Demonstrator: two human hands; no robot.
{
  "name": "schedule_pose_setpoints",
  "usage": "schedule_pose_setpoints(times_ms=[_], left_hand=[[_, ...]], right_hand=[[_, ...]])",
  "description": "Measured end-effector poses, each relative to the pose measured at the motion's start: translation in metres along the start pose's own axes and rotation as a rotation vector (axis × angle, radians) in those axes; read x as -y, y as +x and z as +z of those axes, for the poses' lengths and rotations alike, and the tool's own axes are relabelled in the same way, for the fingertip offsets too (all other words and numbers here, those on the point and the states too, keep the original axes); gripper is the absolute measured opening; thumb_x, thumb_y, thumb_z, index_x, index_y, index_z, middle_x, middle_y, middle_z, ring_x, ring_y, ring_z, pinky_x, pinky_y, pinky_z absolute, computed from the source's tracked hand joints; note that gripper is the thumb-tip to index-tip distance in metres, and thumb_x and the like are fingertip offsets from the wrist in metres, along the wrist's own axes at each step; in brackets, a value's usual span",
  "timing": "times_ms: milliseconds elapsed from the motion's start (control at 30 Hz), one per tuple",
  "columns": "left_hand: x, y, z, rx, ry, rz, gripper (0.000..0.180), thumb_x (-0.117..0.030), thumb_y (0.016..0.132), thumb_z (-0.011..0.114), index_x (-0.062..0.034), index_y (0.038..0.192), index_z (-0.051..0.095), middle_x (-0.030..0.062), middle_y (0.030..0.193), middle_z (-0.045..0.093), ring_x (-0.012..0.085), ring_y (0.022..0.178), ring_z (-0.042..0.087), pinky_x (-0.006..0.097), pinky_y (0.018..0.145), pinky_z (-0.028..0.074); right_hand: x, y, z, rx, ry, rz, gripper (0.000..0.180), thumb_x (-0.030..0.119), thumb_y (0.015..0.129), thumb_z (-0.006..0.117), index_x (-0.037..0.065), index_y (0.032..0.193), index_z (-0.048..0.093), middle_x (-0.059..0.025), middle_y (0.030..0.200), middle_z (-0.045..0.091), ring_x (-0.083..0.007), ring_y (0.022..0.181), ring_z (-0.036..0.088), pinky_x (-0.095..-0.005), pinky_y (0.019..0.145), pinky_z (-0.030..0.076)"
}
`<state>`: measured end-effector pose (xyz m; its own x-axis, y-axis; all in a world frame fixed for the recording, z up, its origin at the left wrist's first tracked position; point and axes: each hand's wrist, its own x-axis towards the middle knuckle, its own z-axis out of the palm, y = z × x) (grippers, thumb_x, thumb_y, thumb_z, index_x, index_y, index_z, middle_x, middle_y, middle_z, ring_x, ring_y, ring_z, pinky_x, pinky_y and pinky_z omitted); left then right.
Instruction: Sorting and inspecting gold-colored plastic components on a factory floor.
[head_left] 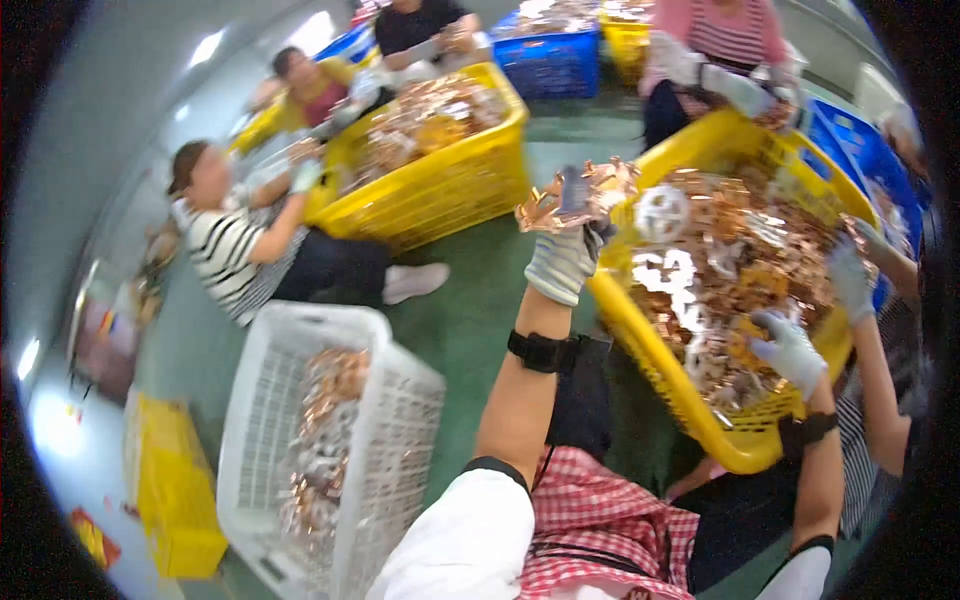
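Observation:
My left hand, in a pale knit glove, is closed around a bunch of shiny copper-coloured metal pieces. It holds them up beside the left rim of a yellow plastic basket. A small dark grey part, slightly blurred, stands among these pieces. Above the basket's near right side is my gloved right hand, fingers apart, with nothing seen in it. Below that hand lies a heap of copper and silvery metal pieces, too jumbled to tell one by one.
A white basket with more metal pieces stands at left. Another full yellow basket is farther off, a seated person beside it. A co-worker's gloved hand reaches in at right. Blue crates stand at the back.

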<state>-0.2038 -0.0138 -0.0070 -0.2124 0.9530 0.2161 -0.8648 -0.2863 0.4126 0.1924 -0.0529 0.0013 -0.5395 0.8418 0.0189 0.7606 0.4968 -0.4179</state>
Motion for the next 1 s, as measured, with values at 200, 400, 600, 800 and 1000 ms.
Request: schedule_pose_setpoints(times_ms=[200, 400, 600, 800, 1000], left_hand=[[-0.201, -0.166, -0.001, -0.542, 0.392, 0.496, 0.027, -0.032, 0.079, 0.063, -0.0115, 0.091, 0.052, 0.0031, 0.072, 0.052, 0.0133, 0.062, 0.054, 0.025, 0.044, 0.044], [-0.309, -0.226, -0.016, -0.772, -0.001, 0.606, 0.042, -0.024, 0.082, 0.062, 0.0001, 0.113, 0.046, 0.0145, 0.104, 0.055, 0.027, 0.093, 0.054, 0.038, 0.08, 0.048], [-0.228, -0.125, -0.004, -0.392, -0.105, 0.173, 0.048, -0.018, 0.085, 0.057, 0.0073, 0.123, 0.043, 0.0223, 0.12, 0.053, 0.0312, 0.109, 0.054, 0.041, 0.094, 0.046], [-0.009, 0.005, 0.076, -0.268, -0.156, -0.158, 0.026, -0.02, 0.084, 0.061, 0.0008, 0.099, 0.058, 0.0148, 0.091, 0.064, 0.0252, 0.082, 0.063, 0.037, 0.079, 0.055], [0.048, 0.014, 0.033, -0.481, -0.228, -0.258, 0.022, -0.026, 0.085, 0.059, -0.0045, 0.088, 0.062, 0.0091, 0.081, 0.065, 0.0211, 0.071, 0.063, 0.036, 0.067, 0.056]], right_hand=[[0.007, -0.001, 0.002, 0.031, 0.373, -0.013, 0.032, 0.017, 0.081, 0.061, 0.003, 0.109, 0.058, -0.0138, 0.111, 0.059, -0.0284, 0.107, 0.054, -0.0452, 0.102, 0.025], [0.01, 0.007, -0.007, 0.265, 0.233, -0.003, 0.037, 0.03, 0.086, 0.051, 0.003, 0.11, 0.058, -0.0193, 0.105, 0.061, -0.0329, 0.1, 0.057, -0.0387, 0.087, 0.045], [-0.003, 0.015, 0.007, 0.396, 0.174, 0.148, 0.044, 0.038, 0.087, 0.05, 0.004, 0.114, 0.057, -0.0188, 0.107, 0.061, -0.0336, 0.101, 0.058, -0.0394, 0.087, 0.044], [-0.001, 0.013, 0.031, 0.424, 0.317, 0.154, 0.043, 0.04, 0.088, 0.051, 0.007, 0.116, 0.055, -0.0161, 0.101, 0.063, -0.0284, 0.086, 0.062, -0.0387, 0.074, 0.051], [0.044, 0.068, 0.031, 0.456, 0.071, 0.124, 0.045, 0.038, 0.085, 0.049, 0.008, 0.117, 0.054, -0.0178, 0.109, 0.06, -0.0346, 0.102, 0.056, -0.0411, 0.087, 0.044]])
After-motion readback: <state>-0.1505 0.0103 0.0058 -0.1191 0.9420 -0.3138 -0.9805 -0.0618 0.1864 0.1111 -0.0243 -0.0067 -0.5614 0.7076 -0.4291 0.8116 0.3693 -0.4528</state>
